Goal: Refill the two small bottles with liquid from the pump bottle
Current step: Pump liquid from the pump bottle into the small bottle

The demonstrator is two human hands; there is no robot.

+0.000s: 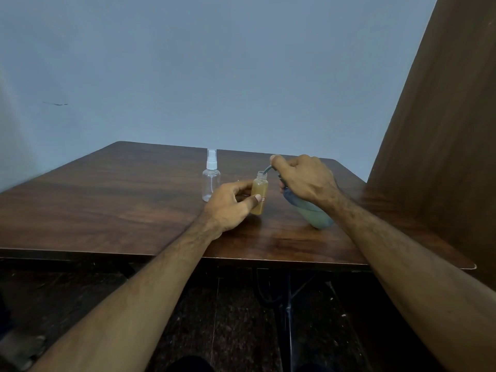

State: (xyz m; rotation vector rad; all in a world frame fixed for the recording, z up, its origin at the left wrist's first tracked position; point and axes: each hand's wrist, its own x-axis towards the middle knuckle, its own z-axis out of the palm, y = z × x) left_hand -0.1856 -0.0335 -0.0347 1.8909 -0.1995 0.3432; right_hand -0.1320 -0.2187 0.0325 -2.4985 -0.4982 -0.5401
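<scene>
small amber bottle (pixel 259 196), label too blurred to read

You are looking at a dim, soft picture under even, bluish light. A pale sheen is lying across the table (pixel 134 189) top, with faint shadows beneath the bottles. The wide lens is bending the edges, and the floor (pixel 241 318) below is sinking into grainy darkness.
</scene>
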